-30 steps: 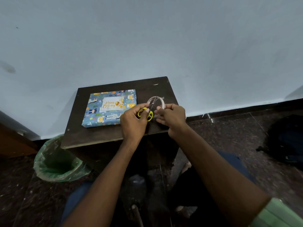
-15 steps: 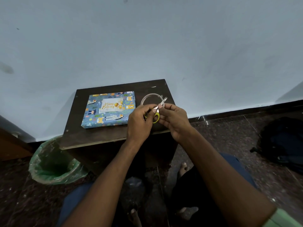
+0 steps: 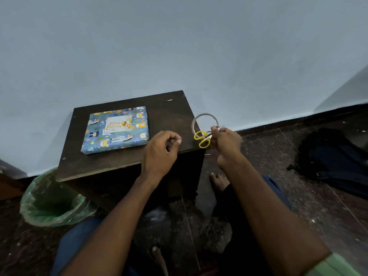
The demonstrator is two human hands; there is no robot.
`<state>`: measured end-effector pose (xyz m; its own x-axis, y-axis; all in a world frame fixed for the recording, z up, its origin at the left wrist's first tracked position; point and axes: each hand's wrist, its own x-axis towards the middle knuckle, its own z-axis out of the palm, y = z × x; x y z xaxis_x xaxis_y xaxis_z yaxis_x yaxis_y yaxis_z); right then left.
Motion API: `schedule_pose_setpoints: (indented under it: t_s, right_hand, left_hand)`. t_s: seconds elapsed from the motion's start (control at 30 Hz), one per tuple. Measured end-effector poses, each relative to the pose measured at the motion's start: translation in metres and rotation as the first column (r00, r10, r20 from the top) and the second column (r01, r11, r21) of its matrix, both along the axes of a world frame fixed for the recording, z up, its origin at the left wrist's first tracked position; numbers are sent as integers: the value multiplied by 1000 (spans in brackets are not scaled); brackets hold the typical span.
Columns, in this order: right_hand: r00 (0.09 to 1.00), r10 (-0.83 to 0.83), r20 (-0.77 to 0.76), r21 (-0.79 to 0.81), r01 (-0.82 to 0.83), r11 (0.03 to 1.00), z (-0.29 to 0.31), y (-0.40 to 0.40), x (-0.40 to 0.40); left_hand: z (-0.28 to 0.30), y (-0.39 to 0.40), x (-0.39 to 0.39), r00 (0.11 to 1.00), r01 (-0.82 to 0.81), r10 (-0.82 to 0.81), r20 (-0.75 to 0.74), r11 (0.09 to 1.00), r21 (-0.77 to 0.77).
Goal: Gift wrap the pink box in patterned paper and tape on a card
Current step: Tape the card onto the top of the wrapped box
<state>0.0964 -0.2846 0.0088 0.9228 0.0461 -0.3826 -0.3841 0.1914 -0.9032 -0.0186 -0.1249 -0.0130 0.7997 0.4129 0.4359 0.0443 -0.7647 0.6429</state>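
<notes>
Yellow-handled scissors (image 3: 203, 138) and the tape roll (image 3: 205, 123) sit together in our right hand (image 3: 226, 140), its grip curled round both, so the left hand (image 3: 160, 151) is free. Its fingertips are pinched, likely on a tape strip for the card (image 3: 117, 125), which lies on the wrapped box (image 3: 116, 130) on the bench (image 3: 171, 114).

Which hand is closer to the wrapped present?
Left. The left hand hovers just off the wrapped present's right edge; the right hand, holding scissors and tape, is farther right.
</notes>
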Motion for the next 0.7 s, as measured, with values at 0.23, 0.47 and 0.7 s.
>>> schedule_pose_setpoints:
  t_s: [0.23,0.47,0.7]
  right_hand:
    - [968,-145,-204,69,162,984,-47,2,-13]
    - [977,-72,-199,18,77,997,-42,-2,-16]
    - [987,-14,-160,-93,-1,996,-60,-19,-19]
  left_hand:
    - [-23,-12,-12,987,106,-75,-143,969,225]
    - [-29,-30,-27,993,33,-5,-119,972,233]
    - [-29,-33,-17,992,73,-41,-118,958,278]
